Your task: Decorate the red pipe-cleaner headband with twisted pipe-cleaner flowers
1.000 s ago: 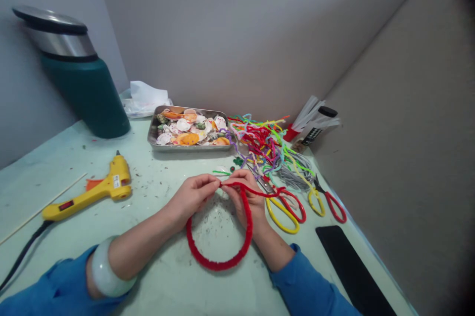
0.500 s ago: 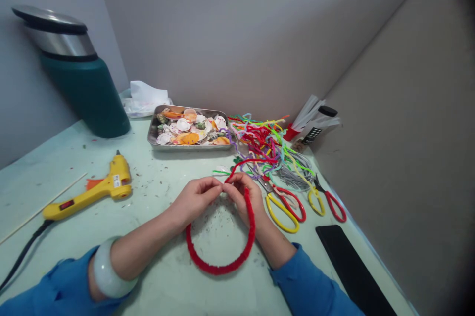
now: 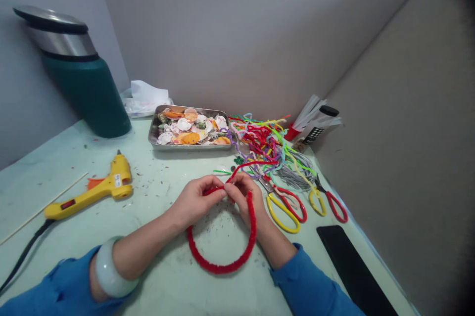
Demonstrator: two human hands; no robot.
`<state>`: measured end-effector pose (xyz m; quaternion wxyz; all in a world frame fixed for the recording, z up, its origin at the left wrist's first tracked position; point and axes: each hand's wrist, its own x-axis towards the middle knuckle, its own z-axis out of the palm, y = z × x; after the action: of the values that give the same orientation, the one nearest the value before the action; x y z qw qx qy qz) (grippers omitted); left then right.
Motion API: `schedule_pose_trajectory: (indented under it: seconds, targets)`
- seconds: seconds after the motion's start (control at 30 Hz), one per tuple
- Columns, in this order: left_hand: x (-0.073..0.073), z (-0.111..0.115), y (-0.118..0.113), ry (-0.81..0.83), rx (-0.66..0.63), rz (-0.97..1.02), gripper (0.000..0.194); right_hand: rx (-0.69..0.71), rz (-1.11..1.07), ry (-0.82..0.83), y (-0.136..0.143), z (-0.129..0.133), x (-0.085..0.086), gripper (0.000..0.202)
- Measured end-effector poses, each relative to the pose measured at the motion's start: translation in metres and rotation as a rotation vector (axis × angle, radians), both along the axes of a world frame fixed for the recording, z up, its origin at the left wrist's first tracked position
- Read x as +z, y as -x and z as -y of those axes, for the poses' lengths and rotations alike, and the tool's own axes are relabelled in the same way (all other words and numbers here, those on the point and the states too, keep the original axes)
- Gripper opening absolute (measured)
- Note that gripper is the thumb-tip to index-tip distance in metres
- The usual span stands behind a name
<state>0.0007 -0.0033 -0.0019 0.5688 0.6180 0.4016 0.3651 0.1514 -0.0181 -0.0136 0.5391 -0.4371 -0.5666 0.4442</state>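
Left hand (image 3: 198, 200): closed in a pinch, thumb against fingers, with red fuzz of the ring caught between.
Right hand (image 3: 245, 198): fingers curled, thumb tip meeting the left's — it grips the base of the strand.
Ring (image 3: 222, 269): thick, red, curving round on the near side of both hands above or on the table (image 3: 156, 276), I can't tell which; one end stands up beside the right hand.
Strand (image 3: 256, 162): thin, red, slanting from the fingers toward the pile (image 3: 261, 138) of coloured stems.
Scissors (image 3: 276, 190): two pairs, right of the hands.
Glue gun (image 3: 111, 186): yellow, lying well left — below the bottle (image 3: 87, 93).
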Motion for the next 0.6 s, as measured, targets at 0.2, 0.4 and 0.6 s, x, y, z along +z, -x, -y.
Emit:
schedule_pose_trajectory:
  seconds: [0.2, 0.4, 0.6]
  targets:
    - [0.0014, 0.0000, -0.0010, -0.065, 0.050, -0.017, 0.019, 0.023, 0.016, -0.016, -0.0010, 0.0027, -0.0008, 0.012]
    - [0.0015, -0.0006, -0.0007, -0.064, 0.077, -0.022, 0.020, 0.013, 0.015, -0.019, -0.0001, 0.0035, -0.0013, 0.012]
    - [0.0079, 0.0016, -0.0005, -0.029, 0.094, -0.019, 0.019, 0.011, 0.027, -0.020, -0.0008, 0.0029, -0.0053, 0.012]
